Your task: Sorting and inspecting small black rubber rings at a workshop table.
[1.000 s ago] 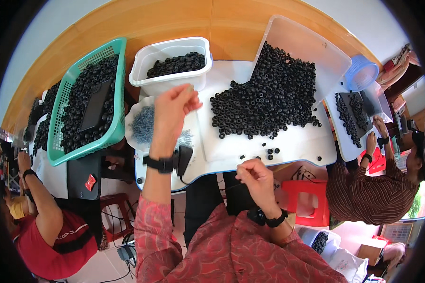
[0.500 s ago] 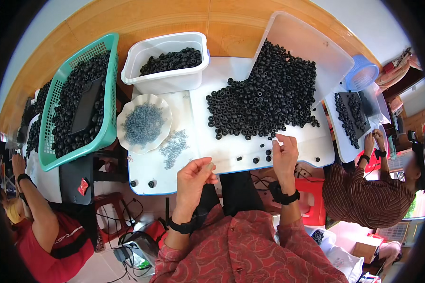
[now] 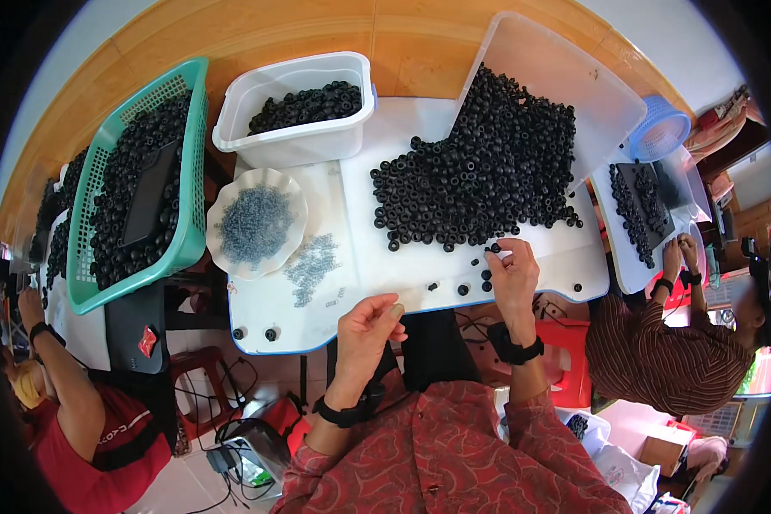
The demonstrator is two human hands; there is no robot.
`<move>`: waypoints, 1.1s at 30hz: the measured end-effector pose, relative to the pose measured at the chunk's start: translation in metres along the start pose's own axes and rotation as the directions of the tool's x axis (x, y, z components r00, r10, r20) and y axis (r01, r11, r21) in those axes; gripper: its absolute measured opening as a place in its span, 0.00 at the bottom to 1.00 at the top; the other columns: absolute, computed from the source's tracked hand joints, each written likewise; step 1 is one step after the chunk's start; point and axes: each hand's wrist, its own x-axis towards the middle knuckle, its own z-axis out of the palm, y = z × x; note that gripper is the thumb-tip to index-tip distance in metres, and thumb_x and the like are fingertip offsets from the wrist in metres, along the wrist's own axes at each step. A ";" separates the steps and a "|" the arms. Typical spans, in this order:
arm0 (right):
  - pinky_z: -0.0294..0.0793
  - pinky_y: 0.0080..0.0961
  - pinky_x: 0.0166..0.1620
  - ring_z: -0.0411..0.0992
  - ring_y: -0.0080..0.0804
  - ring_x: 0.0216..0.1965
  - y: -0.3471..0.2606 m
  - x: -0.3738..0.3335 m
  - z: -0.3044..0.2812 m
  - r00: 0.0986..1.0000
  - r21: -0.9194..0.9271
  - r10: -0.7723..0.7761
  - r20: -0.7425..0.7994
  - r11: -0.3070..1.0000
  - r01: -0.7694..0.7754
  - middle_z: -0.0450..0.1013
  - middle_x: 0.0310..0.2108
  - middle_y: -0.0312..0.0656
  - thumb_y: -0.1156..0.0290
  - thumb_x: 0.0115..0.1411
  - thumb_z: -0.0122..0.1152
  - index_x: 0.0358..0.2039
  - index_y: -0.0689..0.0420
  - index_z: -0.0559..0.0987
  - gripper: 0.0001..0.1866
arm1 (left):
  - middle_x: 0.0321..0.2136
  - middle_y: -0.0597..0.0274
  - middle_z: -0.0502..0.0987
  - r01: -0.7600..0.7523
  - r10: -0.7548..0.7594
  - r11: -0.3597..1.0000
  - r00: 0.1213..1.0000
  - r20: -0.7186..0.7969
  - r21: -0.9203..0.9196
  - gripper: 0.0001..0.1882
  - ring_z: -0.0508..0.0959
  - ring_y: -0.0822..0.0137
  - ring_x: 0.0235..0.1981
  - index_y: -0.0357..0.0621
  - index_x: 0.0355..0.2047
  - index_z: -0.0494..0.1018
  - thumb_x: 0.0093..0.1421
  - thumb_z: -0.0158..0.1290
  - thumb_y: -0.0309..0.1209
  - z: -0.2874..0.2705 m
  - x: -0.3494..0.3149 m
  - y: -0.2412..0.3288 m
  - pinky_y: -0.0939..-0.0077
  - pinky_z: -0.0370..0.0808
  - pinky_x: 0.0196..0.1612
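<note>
My right hand [image 3: 515, 278] is closed in a pinch near the front edge of the pile, with a small black ring-shaped piece [image 3: 493, 248] at its fingertips. Over the table's front edge, my left hand [image 3: 366, 336] has thumb and forefinger pressed together; whatever is between them is too small to make out. A large heap of black ring-shaped pieces [image 3: 463, 184] spills from a tipped clear plastic bin [image 3: 587, 98] onto the white table [image 3: 385, 278]. Several loose black pieces [image 3: 463, 289] lie just left of my right hand. Left of the heap, small clear pieces [image 3: 313, 267] are scattered.
A scalloped plate [image 3: 218, 248] holds more clear pieces. Behind it stands a white tub [image 3: 304, 150] of black pieces; further left is a green basket [image 3: 199, 180], also filled. People work at both sides, one in a striped shirt [image 3: 668, 355] at right. A red stool [image 3: 565, 364] stands below.
My left hand has shifted a little to the right. My right hand has stayed near the pile's front edge, and a black piece now shows clearly at its fingertips.
</note>
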 end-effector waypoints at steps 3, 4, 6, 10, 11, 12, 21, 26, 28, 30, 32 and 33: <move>0.70 0.29 0.26 0.71 0.32 0.21 0.003 0.002 0.002 1.000 0.027 -0.025 0.007 0.999 0.025 0.73 0.33 0.45 0.79 0.50 0.67 0.38 0.60 0.77 0.13 | 0.29 0.62 0.78 0.010 -0.010 1.000 1.000 -0.007 0.006 0.15 0.77 0.76 0.25 0.32 0.47 0.74 0.62 0.58 0.27 0.004 -0.001 0.000 0.82 0.79 0.29; 0.70 0.29 0.26 0.72 0.32 0.21 0.003 0.003 0.002 0.999 0.031 -0.032 0.015 0.999 0.031 0.73 0.32 0.45 0.79 0.50 0.67 0.38 0.60 0.77 0.14 | 0.29 0.62 0.78 0.014 -0.014 1.000 1.000 -0.003 0.000 0.15 0.77 0.76 0.25 0.32 0.47 0.74 0.62 0.58 0.27 0.005 -0.001 -0.001 0.82 0.79 0.29; 0.71 0.28 0.27 0.73 0.33 0.22 0.001 0.004 0.003 0.999 0.035 -0.043 0.026 0.998 0.042 0.74 0.32 0.45 0.79 0.50 0.66 0.39 0.60 0.76 0.14 | 0.30 0.60 0.79 0.021 -0.021 1.000 1.000 0.002 0.006 0.15 0.78 0.76 0.26 0.32 0.47 0.74 0.62 0.57 0.27 0.005 -0.001 -0.003 0.82 0.80 0.29; 0.72 0.26 0.27 0.75 0.32 0.23 0.003 0.006 0.005 0.996 -0.030 -0.091 0.018 0.995 0.091 0.74 0.31 0.45 0.81 0.51 0.65 0.39 0.60 0.76 0.14 | 0.34 0.57 0.80 0.026 -0.026 1.000 1.000 0.015 0.017 0.14 0.78 0.74 0.27 0.33 0.47 0.74 0.63 0.56 0.26 0.004 -0.002 -0.006 0.80 0.80 0.31; 0.72 0.24 0.27 0.74 0.31 0.23 0.001 0.005 0.005 0.997 0.018 -0.073 0.004 0.997 0.072 0.74 0.30 0.44 0.81 0.51 0.64 0.39 0.60 0.77 0.14 | 0.34 0.57 0.80 0.022 -0.022 1.000 1.000 0.017 0.013 0.14 0.78 0.74 0.27 0.33 0.47 0.74 0.63 0.56 0.26 0.004 -0.002 -0.006 0.80 0.80 0.31; 0.72 0.23 0.26 0.74 0.29 0.23 -0.002 0.004 0.003 0.999 0.067 -0.054 -0.010 0.996 0.054 0.74 0.29 0.43 0.81 0.52 0.64 0.40 0.60 0.77 0.14 | 0.34 0.57 0.80 0.014 -0.014 1.000 1.000 0.024 0.019 0.14 0.78 0.75 0.27 0.33 0.47 0.74 0.63 0.56 0.26 0.004 -0.002 -0.007 0.80 0.80 0.31; 0.68 0.15 0.26 0.70 0.16 0.24 -0.085 -0.046 0.001 0.930 0.388 -0.130 0.344 0.922 -0.015 0.73 0.29 0.35 0.81 0.53 0.64 0.42 0.59 0.79 0.14 | 0.35 0.60 0.80 -0.104 0.104 0.994 0.994 0.031 0.017 0.14 0.78 0.76 0.30 0.34 0.50 0.74 0.65 0.53 0.28 0.007 -0.001 -0.013 0.81 0.80 0.35; 0.72 0.19 0.26 0.72 0.22 0.23 -0.115 -0.063 0.017 0.852 0.472 -0.272 0.448 0.881 0.033 0.72 0.30 0.39 0.84 0.53 0.62 0.44 0.58 0.79 0.16 | 0.36 0.62 0.80 -0.184 0.182 0.981 0.983 0.032 0.059 0.14 0.78 0.77 0.33 0.33 0.48 0.74 0.65 0.53 0.27 -0.003 -0.001 -0.012 0.81 0.79 0.38; 0.73 0.20 0.27 0.72 0.23 0.24 -0.119 -0.065 0.022 0.844 0.464 -0.303 0.443 0.883 0.073 0.72 0.31 0.40 0.84 0.54 0.61 0.44 0.58 0.79 0.16 | 0.36 0.62 0.80 -0.182 0.181 0.979 0.983 0.019 0.096 0.13 0.78 0.76 0.34 0.33 0.48 0.74 0.65 0.53 0.27 -0.010 -0.001 -0.014 0.81 0.78 0.39; 0.73 0.20 0.27 0.73 0.24 0.24 -0.122 -0.067 0.026 0.834 0.464 -0.337 0.437 0.878 0.112 0.72 0.32 0.41 0.84 0.54 0.60 0.44 0.58 0.79 0.17 | 0.36 0.62 0.80 -0.162 0.163 0.985 0.986 -0.017 0.066 0.12 0.78 0.76 0.35 0.33 0.48 0.74 0.65 0.53 0.25 -0.013 -0.002 -0.014 0.81 0.78 0.39; 0.73 0.21 0.27 0.73 0.25 0.24 -0.126 -0.066 0.028 0.825 0.467 -0.371 0.426 0.871 0.151 0.72 0.33 0.42 0.84 0.54 0.60 0.45 0.59 0.78 0.16 | 0.37 0.60 0.80 -0.202 0.202 0.979 0.978 -0.051 -0.004 0.12 0.79 0.75 0.35 0.33 0.48 0.74 0.65 0.53 0.24 -0.012 -0.004 -0.008 0.79 0.79 0.40; 0.73 0.21 0.27 0.73 0.26 0.24 -0.126 -0.066 0.029 0.832 0.465 -0.353 0.428 0.875 0.132 0.72 0.33 0.42 0.84 0.55 0.60 0.45 0.60 0.78 0.16 | 0.37 0.60 0.80 -0.222 0.219 0.974 0.973 -0.069 -0.038 0.12 0.79 0.74 0.35 0.33 0.48 0.74 0.65 0.53 0.24 -0.012 -0.005 -0.006 0.78 0.80 0.40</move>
